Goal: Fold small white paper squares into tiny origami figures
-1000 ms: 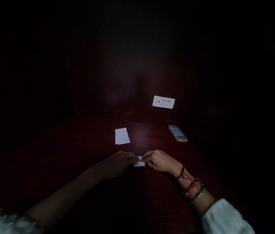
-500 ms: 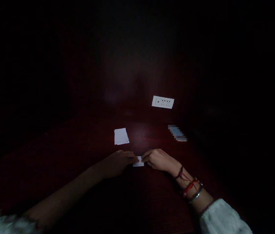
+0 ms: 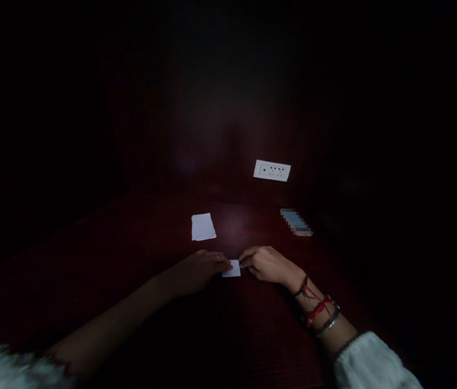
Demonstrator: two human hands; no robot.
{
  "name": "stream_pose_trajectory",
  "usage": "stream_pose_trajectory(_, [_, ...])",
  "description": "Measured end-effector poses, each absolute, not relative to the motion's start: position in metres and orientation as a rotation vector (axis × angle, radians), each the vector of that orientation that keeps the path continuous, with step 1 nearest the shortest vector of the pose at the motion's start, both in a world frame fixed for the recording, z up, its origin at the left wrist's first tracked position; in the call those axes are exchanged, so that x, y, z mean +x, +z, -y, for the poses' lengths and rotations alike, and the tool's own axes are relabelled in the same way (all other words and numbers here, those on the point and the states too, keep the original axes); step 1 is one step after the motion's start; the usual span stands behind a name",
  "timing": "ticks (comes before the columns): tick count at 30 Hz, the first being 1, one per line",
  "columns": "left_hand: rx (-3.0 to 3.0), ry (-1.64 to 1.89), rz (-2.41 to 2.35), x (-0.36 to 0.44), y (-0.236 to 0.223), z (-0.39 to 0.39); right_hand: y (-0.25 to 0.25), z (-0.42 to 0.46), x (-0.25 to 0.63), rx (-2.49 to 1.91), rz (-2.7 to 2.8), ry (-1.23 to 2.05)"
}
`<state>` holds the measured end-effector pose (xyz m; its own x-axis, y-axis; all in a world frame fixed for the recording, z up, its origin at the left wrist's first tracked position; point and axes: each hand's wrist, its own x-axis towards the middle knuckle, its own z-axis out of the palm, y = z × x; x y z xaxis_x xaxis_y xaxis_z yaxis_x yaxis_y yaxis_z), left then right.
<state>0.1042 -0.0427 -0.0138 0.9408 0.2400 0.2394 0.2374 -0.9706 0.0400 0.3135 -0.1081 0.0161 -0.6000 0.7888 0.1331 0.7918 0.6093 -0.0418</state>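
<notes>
A small white piece of paper (image 3: 234, 272) lies on the dark red table between my two hands. My left hand (image 3: 201, 272) comes in from the left, closed, its thumb and fingertips on the paper's left part and holding it against the tabletop. On the other side, my right hand (image 3: 266, 263) has its fingers drawn together in a pinch at the paper's upper right edge. The dim light hides whether the paper is folded. Beyond my left hand rests a short stack of larger white paper sheets (image 3: 203, 227), slightly out of line.
A phone (image 3: 295, 222) with a blurred-out screen lies at the back right of the table (image 3: 151, 227). Behind it, a white socket panel (image 3: 272, 170) is set in the dark wall. Deep shadow covers both sides.
My right fingers have slid right, from the paper's middle to its right edge, uncovering more of it. My left hand stays on the paper. The whole view has shifted slightly.
</notes>
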Motion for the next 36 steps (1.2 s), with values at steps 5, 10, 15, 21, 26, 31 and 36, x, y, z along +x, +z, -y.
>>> stream_pose_trajectory(5, [3.077, 0.396, -0.407, 0.105, -0.017, 0.041, 0.018, 0.11, 0.312, -1.331, 2.677, -0.029])
stream_pose_trajectory(10, [3.074, 0.395, -0.396, 0.105, -0.018, 0.041, 0.015, 0.109, 0.311, -1.31, 2.699, 0.013])
stream_pose_trajectory(15, [3.07, 0.417, -0.387, 0.106, -0.018, 0.04, 0.013, 0.106, 0.315, -1.276, 2.733, -0.002])
stream_pose_trajectory(21, [3.06, 0.448, -0.417, 0.109, -0.025, 0.04, 0.014, 0.105, 0.317, -1.276, 2.747, -0.023])
stream_pose_trajectory(26, [3.072, 0.478, -0.399, 0.117, -0.034, 0.036, 0.013, 0.105, 0.321, -1.334, 2.727, -0.004])
stream_pose_trajectory(31, [3.074, 0.502, -0.446, 0.12, -0.041, 0.032, 0.007, 0.104, 0.325, -1.352, 2.688, -0.017])
stream_pose_trajectory(36, [3.028, 0.544, -0.515, 0.119, -0.041, 0.035, -0.001, 0.103, 0.325, -1.338, 2.614, -0.023])
